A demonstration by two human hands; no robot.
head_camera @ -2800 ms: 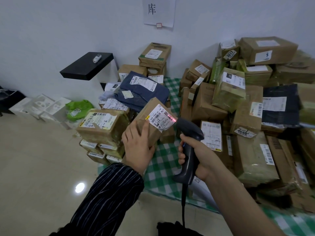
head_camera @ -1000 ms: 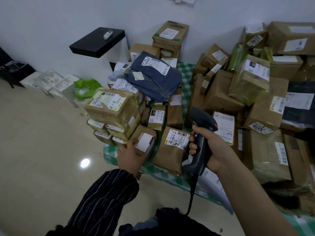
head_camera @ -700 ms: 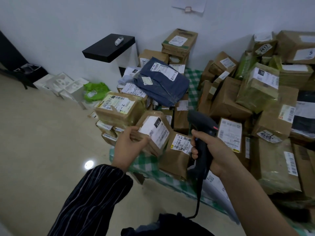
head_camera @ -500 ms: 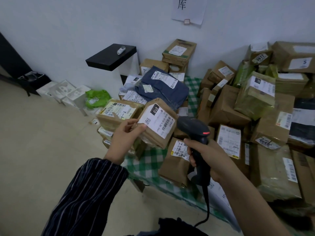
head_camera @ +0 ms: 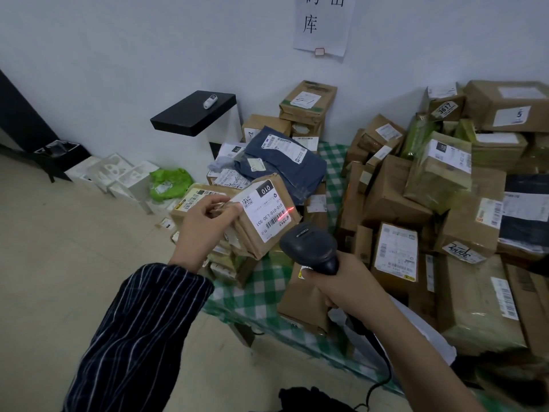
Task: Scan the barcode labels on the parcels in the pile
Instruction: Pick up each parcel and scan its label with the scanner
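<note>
One parcel [head_camera: 267, 214] — left hand [head_camera: 203, 227], near scanner [head_camera: 309, 245]

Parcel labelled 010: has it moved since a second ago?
Yes. The left hand has lifted the parcel from the checked cloth up level with the blue bag.

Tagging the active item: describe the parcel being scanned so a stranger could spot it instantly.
At the left front of the parcel pile on the green checked cloth, the left hand holds one brown paper parcel raised. Unlike its neighbours, its white label bears a black 010 tab and the red line of the barcode scanner.
</note>
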